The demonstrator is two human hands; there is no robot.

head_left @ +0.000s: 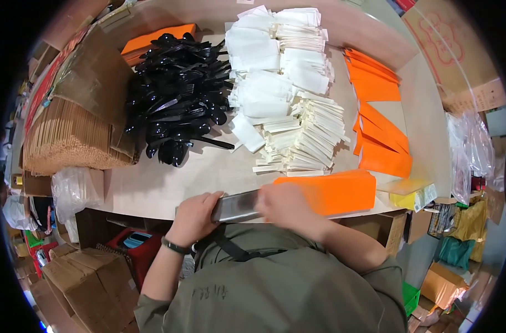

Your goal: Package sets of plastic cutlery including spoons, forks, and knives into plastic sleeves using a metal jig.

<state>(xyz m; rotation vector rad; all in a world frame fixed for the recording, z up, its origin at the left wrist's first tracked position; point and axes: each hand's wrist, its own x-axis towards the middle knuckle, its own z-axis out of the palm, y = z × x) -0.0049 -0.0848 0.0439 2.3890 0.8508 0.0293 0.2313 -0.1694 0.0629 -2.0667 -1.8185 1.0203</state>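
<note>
Stack, orange, rightward of my nearer right hand, long axis sideways; grip blurred, can't tell; left hand clasps metal tray.

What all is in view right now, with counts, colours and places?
spoons and forks: many, black, table left
flat paper packets: many, white, table centre
slim paper-wrapped strips: many, cream, nearer centre
loose pouches: several, orange, table right
pouch stacks: two, orange, near edge and far left
metal holder: one, grey, near edge
open carton: one, brown, left
thin sticks: many, tan, inside carton
plastic bags: several, clear, both sides
closed box: one, brown, lower left
rim clutter: uncountable, mixed
left hand: one, bare, on holder
right hand: one, bare, blurred, between holder and near stack
</note>
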